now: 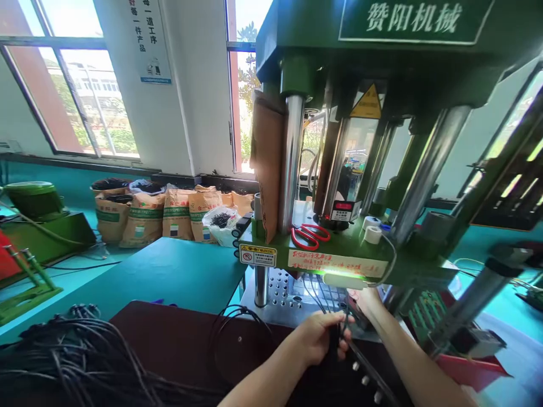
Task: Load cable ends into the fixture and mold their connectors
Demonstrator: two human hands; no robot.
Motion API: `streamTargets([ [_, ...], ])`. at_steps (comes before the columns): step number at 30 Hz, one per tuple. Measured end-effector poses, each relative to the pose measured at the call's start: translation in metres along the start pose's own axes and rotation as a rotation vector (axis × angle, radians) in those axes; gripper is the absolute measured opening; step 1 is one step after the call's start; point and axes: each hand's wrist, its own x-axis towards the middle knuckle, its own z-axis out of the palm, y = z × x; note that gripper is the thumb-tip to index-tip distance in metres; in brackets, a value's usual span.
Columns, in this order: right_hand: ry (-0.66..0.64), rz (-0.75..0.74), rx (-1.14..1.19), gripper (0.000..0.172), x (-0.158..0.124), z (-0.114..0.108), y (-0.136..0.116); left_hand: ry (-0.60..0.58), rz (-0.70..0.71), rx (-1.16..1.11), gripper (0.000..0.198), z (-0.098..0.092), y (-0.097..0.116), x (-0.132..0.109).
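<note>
My left hand (pixel 316 339) is closed around a bundle of thin black cables (pixel 335 339) in front of a green press (pixel 271 226). Several strands run from it up onto the press's metal lower plate (pixel 282 291), which is dotted with holes. Further in, my right hand (pixel 363 298) reaches under the press's green crosspiece, beside a glowing lamp (pixel 345 280). Its fingers are mostly hidden, so what it touches cannot be made out. More black cable (pixel 241 311) loops over the dark tabletop (pixel 169 333) left of my left hand.
A large heap of black cables (pixel 72 350) lies at the lower left. Red-handled scissors (pixel 309 236) and white tape rolls (pixel 373 234) rest on the press. Brown sacks (pixel 144 217) line the wall behind a teal table (pixel 190 265). A red tray (pixel 470 370) sits at right.
</note>
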Motion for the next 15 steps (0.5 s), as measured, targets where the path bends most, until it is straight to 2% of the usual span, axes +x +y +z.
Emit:
streamTargets([
  [2,0.020,0.058,-0.002,0.030,-0.009,-0.006,-0.002,-0.021,-0.038,-0.044,0.017,0.008,-0.008,-0.003],
  [4,0.043,0.080,0.001,0.033,-0.021,-0.011,-0.004,-0.016,-0.052,-0.083,0.017,0.016,-0.015,-0.010],
  [7,0.086,0.081,0.016,0.027,-0.039,-0.016,-0.008,0.020,-0.080,-0.048,0.022,0.028,-0.028,-0.027],
  [9,0.108,0.086,0.031,0.023,-0.048,-0.018,-0.010,-0.010,-0.092,0.045,0.021,0.035,-0.041,-0.044],
  [12,0.112,0.106,0.057,0.022,-0.059,-0.023,-0.014,-0.030,0.024,0.283,0.025,0.043,-0.060,-0.079],
  [15,0.121,0.122,0.059,0.024,-0.067,-0.034,-0.019,0.066,0.203,0.450,0.039,0.055,-0.058,-0.133],
])
